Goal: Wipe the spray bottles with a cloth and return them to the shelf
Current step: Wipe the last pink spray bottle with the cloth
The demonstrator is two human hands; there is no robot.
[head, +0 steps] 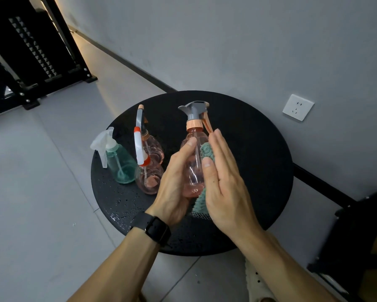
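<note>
Bottle in hand: I hold the pink spray bottle (193, 164) upright above the middle of the round black table (259, 153), its grey trigger head (194, 109) at the 12 o'clock end and its orange lever hanging at the right.
Left hand: my left hand (174, 190) wraps the bottle's left side, thumb laid up across the front, fingers curled behind it.
Right hand: my right hand (224, 182) lies flat with fingers straight and together, pressing the green cloth (207, 153) against the bottle's right side; the thumb rests on the cloth.
Cloth: it shows above my thumb and again below the bottle's base, sandwiched between palm and bottle.
Other bottles: at 9 o'clock on the table stand three more, close together: a teal bottle (122, 164) with a white trigger nearest the edge, a pink bottle (149, 177) with a red and white trigger beside it, and another pink bottle (153, 147) with a grey trigger behind them.
Table: water droplets speckle its surface toward 7 o'clock.
Wrist: a black watch (154, 229) sits on my left wrist.
Surroundings: a white wall socket (298, 107) at 2 o'clock, a black metal rack (30, 51) at 10 o'clock, grey floor tiles below.
</note>
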